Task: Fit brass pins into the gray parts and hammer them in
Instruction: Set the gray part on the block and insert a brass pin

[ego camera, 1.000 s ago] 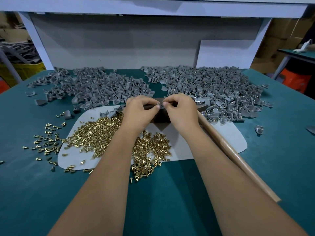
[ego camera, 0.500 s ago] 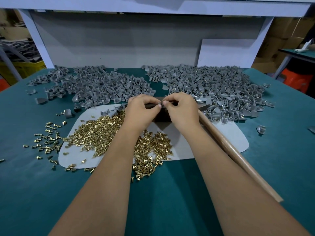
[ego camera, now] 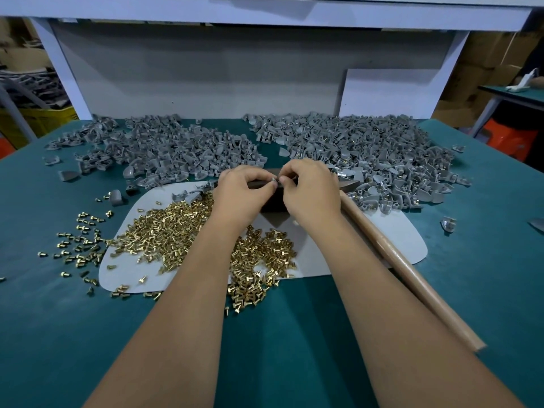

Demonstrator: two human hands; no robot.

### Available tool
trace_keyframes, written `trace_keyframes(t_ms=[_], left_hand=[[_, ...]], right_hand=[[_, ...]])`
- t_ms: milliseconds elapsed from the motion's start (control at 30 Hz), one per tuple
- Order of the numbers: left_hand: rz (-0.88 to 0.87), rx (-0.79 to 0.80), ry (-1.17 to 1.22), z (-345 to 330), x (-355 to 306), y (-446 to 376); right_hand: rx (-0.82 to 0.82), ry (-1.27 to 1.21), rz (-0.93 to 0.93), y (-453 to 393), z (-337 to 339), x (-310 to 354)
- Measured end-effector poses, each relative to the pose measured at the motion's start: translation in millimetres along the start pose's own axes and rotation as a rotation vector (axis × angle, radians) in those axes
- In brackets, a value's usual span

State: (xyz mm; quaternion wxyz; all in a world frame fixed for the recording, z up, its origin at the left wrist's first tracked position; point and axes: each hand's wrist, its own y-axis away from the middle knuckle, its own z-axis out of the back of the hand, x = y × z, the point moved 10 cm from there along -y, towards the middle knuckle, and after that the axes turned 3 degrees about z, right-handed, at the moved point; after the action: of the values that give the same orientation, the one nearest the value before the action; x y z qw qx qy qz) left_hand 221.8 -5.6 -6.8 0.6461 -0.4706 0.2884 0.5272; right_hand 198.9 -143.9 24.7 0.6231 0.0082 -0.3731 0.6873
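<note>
My left hand (ego camera: 241, 192) and my right hand (ego camera: 309, 192) meet fingertip to fingertip over a dark block (ego camera: 272, 203), together pinching one small gray part (ego camera: 274, 181). Whether a pin sits in it is hidden by the fingers. A heap of brass pins (ego camera: 176, 231) lies on a pale mat (ego camera: 406, 240) under my left forearm. A hammer lies to the right of my right arm; its wooden handle (ego camera: 412, 278) runs toward the front right.
Two big piles of gray parts spread across the back of the green table: one at the left (ego camera: 164, 151), one at the right (ego camera: 368, 154). Loose pins (ego camera: 79, 245) scatter left of the mat. A white board (ego camera: 382, 92) leans at the back.
Both hands stay together over the block; only the fingertips have shifted slightly around the gray part.
</note>
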Motion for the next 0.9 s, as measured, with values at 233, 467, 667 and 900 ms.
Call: trace_keyframes(t_ms=[233, 467, 667, 900], left_hand=[[0.044, -0.035, 0.064, 2.1, 0.3, 3.1], [0.071, 0.004, 0.142, -0.8, 2.6, 5.6], [0.040, 0.009, 0.077, 0.5, 1.2, 4.5], [0.046, 0.024, 0.019, -1.3, 2.0, 3.0]], right_hand=[[0.059, 0.072, -0.070, -5.6, 0.2, 4.0], [0.001, 0.041, -0.014, 2.0, 0.1, 3.8], [-0.006, -0.027, 0.031, 5.4, -3.9, -1.5], [-0.017, -0.500, -0.171, 7.8, 0.7, -27.4]])
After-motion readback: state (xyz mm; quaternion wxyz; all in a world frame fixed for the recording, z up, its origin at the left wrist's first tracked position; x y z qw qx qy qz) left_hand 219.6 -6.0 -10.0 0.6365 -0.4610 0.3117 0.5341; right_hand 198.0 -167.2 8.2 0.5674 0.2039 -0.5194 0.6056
